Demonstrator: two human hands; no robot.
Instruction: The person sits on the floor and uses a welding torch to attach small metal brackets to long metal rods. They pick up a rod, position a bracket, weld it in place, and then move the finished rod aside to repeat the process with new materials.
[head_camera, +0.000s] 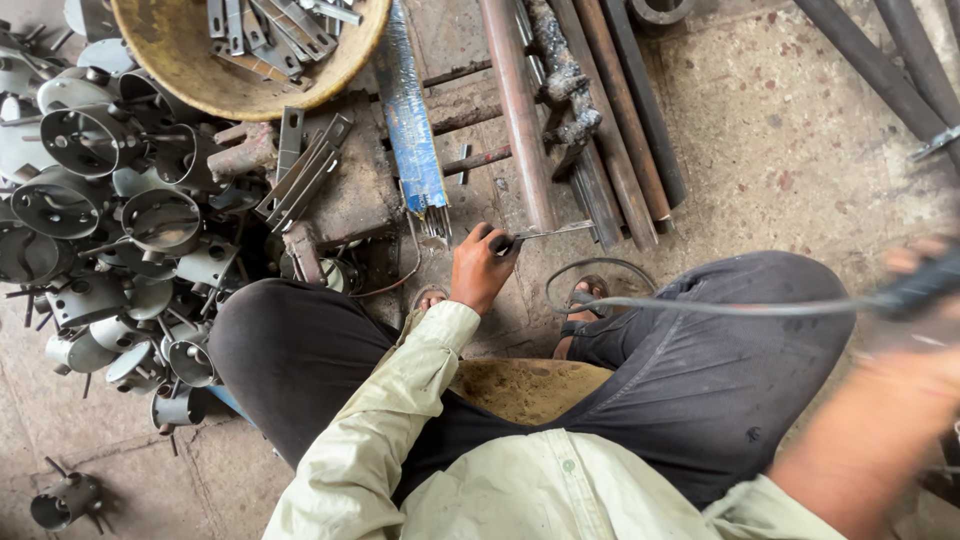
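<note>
a stained concrete floor (800, 130) holds rusty pipes (520, 110). a yellow bowl (180, 60) contains flat metal strips (270, 25). the left hand (482, 270) grips a thin rod (550, 232) above the floor; the blurred right hand (915, 265) grasps a dark handle (925, 285).

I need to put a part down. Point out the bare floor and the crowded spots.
Bare concrete floor lies right of the steel bars, above the right knee. Crowded: the metal cups at left, and around the left hand by the flat strips.

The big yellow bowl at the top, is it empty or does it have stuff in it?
Not empty. The yellow bowl holds a pile of flat grey metal strips, lying crisscross inside it.
</note>
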